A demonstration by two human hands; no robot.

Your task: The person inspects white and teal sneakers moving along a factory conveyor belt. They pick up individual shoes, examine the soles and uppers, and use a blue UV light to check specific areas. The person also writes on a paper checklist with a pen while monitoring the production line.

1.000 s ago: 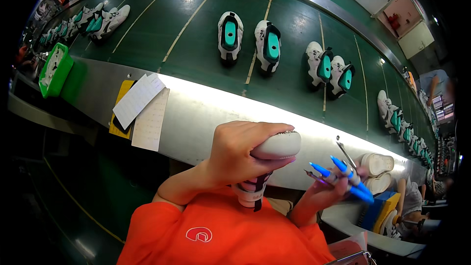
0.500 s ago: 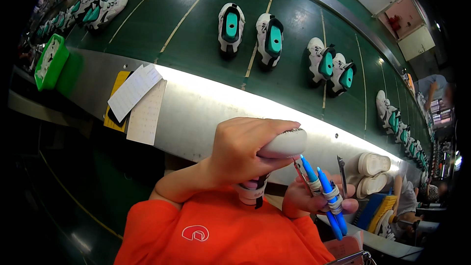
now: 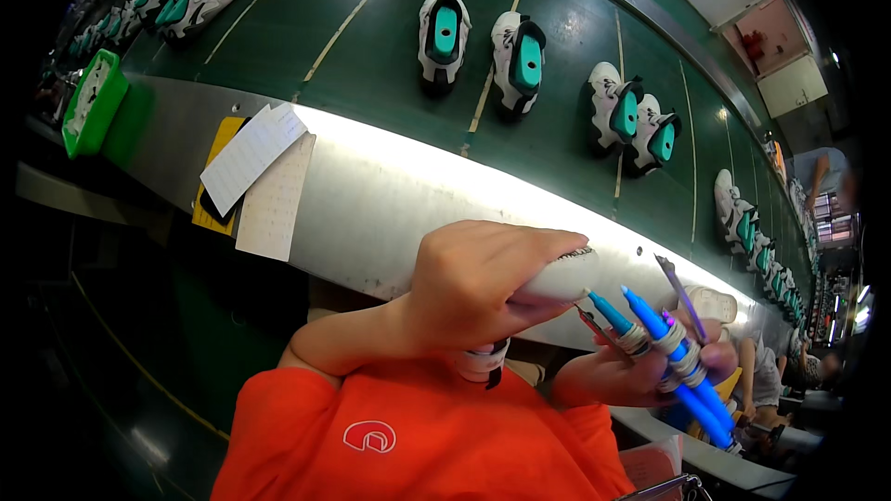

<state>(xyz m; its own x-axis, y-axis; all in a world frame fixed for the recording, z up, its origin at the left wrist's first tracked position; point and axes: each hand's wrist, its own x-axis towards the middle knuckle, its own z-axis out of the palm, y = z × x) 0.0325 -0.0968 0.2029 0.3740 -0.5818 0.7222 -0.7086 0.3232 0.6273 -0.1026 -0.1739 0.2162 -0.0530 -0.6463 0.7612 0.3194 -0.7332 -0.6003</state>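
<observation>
Left hand (image 3: 473, 283) grips white shoe (image 3: 557, 276); right hand (image 3: 622, 376) pinches blue pens (image 3: 673, 362) (just beside).

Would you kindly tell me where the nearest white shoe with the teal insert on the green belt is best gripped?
Grip the white shoe with the teal insert across its narrow middle, fingers on both side walls, coming from above. It lies sole-down on the green conveyor belt with its opening facing up, and the gap to its neighbouring white shoe probably leaves room for fingers.
</observation>
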